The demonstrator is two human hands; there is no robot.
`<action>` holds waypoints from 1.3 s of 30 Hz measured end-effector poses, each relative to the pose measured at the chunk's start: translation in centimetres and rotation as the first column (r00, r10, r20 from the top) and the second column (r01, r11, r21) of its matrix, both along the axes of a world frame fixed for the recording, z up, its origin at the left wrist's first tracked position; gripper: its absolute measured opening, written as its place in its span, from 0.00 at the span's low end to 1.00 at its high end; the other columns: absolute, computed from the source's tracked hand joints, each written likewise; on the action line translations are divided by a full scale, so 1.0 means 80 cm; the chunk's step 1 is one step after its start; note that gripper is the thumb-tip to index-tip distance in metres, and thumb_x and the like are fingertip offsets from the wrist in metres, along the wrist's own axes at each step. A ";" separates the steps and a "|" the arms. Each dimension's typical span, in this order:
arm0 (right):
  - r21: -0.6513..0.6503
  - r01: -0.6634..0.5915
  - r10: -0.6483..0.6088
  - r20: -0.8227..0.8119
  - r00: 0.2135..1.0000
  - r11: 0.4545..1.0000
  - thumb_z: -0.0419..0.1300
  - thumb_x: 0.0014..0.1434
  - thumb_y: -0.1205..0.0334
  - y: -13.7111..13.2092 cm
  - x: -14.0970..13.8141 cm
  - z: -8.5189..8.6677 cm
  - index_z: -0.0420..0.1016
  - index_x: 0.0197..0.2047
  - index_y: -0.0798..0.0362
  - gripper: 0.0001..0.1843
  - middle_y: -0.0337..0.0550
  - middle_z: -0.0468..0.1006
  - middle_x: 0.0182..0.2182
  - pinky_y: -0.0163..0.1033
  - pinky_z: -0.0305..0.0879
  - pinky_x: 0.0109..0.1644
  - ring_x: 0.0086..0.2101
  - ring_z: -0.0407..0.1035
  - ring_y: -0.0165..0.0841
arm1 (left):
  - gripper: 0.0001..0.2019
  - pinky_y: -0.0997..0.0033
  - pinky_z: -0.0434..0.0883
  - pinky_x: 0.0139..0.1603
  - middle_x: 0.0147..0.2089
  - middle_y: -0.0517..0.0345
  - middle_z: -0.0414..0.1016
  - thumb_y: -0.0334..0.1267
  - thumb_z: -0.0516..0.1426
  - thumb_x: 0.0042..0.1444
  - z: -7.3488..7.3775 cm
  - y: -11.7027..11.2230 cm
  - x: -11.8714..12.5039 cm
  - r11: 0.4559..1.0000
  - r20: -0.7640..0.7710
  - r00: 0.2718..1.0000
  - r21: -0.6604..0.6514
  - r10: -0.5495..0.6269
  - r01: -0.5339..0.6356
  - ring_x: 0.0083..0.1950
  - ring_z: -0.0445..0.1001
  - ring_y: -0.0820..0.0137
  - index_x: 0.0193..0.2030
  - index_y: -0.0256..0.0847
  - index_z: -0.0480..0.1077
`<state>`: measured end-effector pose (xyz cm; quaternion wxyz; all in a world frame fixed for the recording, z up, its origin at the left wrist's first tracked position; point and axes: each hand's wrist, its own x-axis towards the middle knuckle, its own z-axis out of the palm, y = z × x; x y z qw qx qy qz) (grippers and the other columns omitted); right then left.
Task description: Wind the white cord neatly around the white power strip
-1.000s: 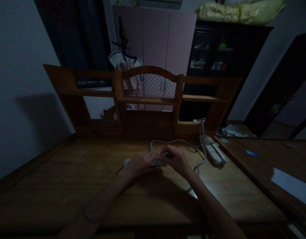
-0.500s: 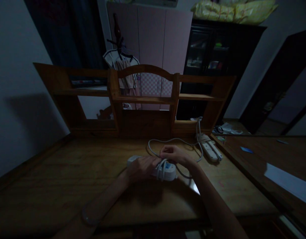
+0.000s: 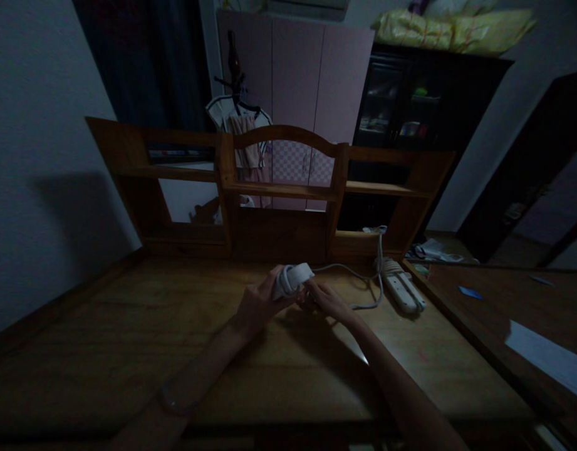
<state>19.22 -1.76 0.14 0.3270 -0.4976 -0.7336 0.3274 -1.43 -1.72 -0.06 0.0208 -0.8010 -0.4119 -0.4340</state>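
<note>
A white power strip (image 3: 301,273) with its cord wound round it is held up over the desk, tilted on end. My left hand (image 3: 261,305) is closed round its body from the left. Close against its right side, my right hand (image 3: 323,299) has its fingers bent together on the grey-white cord (image 3: 347,269); the exact grip is partly hidden. From there the cord runs right across the desk and loops up to the shelf. A second power strip (image 3: 401,289), also wrapped in its cord, lies on the desk at the right.
The wooden desk (image 3: 175,313) has a shelf unit (image 3: 279,188) along its back. A lower brown surface (image 3: 495,313) at the right bears a white paper sheet (image 3: 546,357) and a blue card (image 3: 470,292). A wall borders the left side.
My left hand has lifted and turned the power strip from lying nearly flat to standing tilted. My right hand has moved slightly down beside it. The view has shifted a little.
</note>
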 end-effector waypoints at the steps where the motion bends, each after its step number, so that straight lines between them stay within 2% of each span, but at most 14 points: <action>1: 0.073 0.034 -0.038 0.048 0.998 0.997 0.37 0.64 0.40 0.000 -0.001 -0.001 0.71 0.30 0.55 0.33 0.39 0.69 0.19 0.30 0.51 0.23 0.20 0.60 0.27 | 0.32 0.72 0.71 0.41 0.53 0.47 0.71 0.54 0.56 0.53 0.003 0.003 0.000 0.997 0.040 0.996 -0.014 0.079 -0.079 0.46 0.75 0.62 0.60 0.41 0.55; 3: 0.288 0.082 -0.142 0.194 0.971 0.954 0.42 0.64 0.44 -0.001 -0.003 -0.004 0.71 0.30 0.54 0.27 0.41 0.71 0.21 0.32 0.49 0.26 0.22 0.63 0.28 | 0.33 0.73 0.70 0.37 0.52 0.49 0.73 0.56 0.55 0.53 0.009 0.007 -0.001 0.979 0.082 0.976 -0.054 0.201 -0.197 0.45 0.76 0.62 0.60 0.42 0.54; 5: 0.424 0.077 -0.225 0.313 0.923 0.903 0.46 0.64 0.48 -0.004 -0.005 -0.006 0.70 0.30 0.53 0.22 0.41 0.72 0.22 0.33 0.46 0.27 0.23 0.64 0.29 | 0.33 0.73 0.69 0.35 0.49 0.51 0.74 0.57 0.54 0.54 0.015 0.010 -0.004 0.957 0.075 0.956 -0.096 0.283 -0.275 0.43 0.77 0.61 0.61 0.43 0.52; 10: 0.497 -0.026 -0.191 0.382 0.904 0.867 0.45 0.66 0.54 -0.010 -0.014 -0.012 0.69 0.35 0.51 0.16 0.41 0.74 0.26 0.33 0.47 0.29 0.26 0.67 0.29 | 0.34 0.71 0.67 0.31 0.42 0.47 0.77 0.58 0.52 0.55 0.021 0.015 -0.015 0.876 -0.073 0.888 -0.143 0.454 -0.460 0.39 0.78 0.58 0.63 0.42 0.51; 14: 0.512 -0.039 -0.168 0.351 0.921 0.858 0.45 0.67 0.54 -0.013 -0.022 -0.015 0.68 0.38 0.51 0.15 0.41 0.75 0.28 0.32 0.49 0.30 0.27 0.67 0.29 | 0.34 0.69 0.67 0.33 0.40 0.44 0.77 0.56 0.52 0.55 0.017 0.021 -0.018 0.845 -0.149 0.853 -0.129 0.501 -0.519 0.40 0.77 0.56 0.63 0.39 0.51; 18: 0.543 -0.060 -0.153 0.338 0.928 0.838 0.45 0.67 0.55 -0.015 -0.022 -0.014 0.68 0.39 0.51 0.14 0.41 0.75 0.30 0.32 0.51 0.30 0.29 0.68 0.29 | 0.33 0.69 0.67 0.35 0.43 0.44 0.76 0.54 0.54 0.55 0.015 0.023 -0.017 0.854 -0.192 0.858 -0.129 0.477 -0.504 0.42 0.76 0.57 0.63 0.40 0.50; 23: 0.611 -0.123 -0.167 0.396 0.903 0.782 0.47 0.66 0.57 -0.025 -0.027 -0.008 0.69 0.37 0.52 0.13 0.41 0.74 0.30 0.33 0.51 0.30 0.28 0.67 0.28 | 0.30 0.68 0.67 0.37 0.48 0.45 0.73 0.48 0.54 0.57 0.010 0.021 -0.014 0.871 -0.227 0.869 -0.130 0.439 -0.474 0.43 0.75 0.58 0.63 0.42 0.50; 27: 0.654 -0.203 -0.144 0.436 0.888 0.728 0.47 0.66 0.57 -0.034 -0.039 -0.006 0.69 0.42 0.51 0.12 0.41 0.75 0.32 0.33 0.51 0.29 0.26 0.66 0.27 | 0.28 0.69 0.67 0.41 0.53 0.45 0.69 0.42 0.55 0.58 0.004 0.017 -0.009 0.901 -0.283 0.883 -0.117 0.373 -0.418 0.47 0.73 0.60 0.63 0.42 0.50; 29: 0.689 -0.197 -0.162 0.420 0.893 0.698 0.48 0.66 0.57 -0.035 -0.040 -0.003 0.70 0.43 0.51 0.11 0.40 0.74 0.30 0.33 0.51 0.29 0.25 0.65 0.26 | 0.26 0.69 0.67 0.42 0.53 0.46 0.68 0.39 0.53 0.59 0.002 0.015 -0.007 0.911 -0.339 0.877 -0.112 0.340 -0.396 0.48 0.73 0.62 0.63 0.42 0.50; 35: 0.825 -0.139 -0.248 0.319 0.915 0.548 0.55 0.61 0.52 -0.027 -0.019 0.009 0.69 0.28 0.53 0.16 0.38 0.69 0.23 0.33 0.51 0.29 0.23 0.62 0.26 | 0.21 0.68 0.67 0.39 0.48 0.48 0.70 0.40 0.51 0.60 0.003 0.009 -0.002 0.954 -0.465 0.857 -0.077 0.224 -0.291 0.45 0.72 0.63 0.59 0.41 0.55; 39: 0.873 -0.101 -0.278 0.259 0.925 0.477 0.60 0.57 0.50 -0.032 -0.012 0.015 0.68 0.26 0.53 0.16 0.38 0.69 0.22 0.33 0.52 0.31 0.24 0.62 0.26 | 0.17 0.68 0.67 0.39 0.44 0.53 0.70 0.41 0.51 0.60 0.004 -0.001 0.008 0.991 -0.517 0.851 -0.027 0.096 -0.128 0.43 0.72 0.65 0.55 0.42 0.58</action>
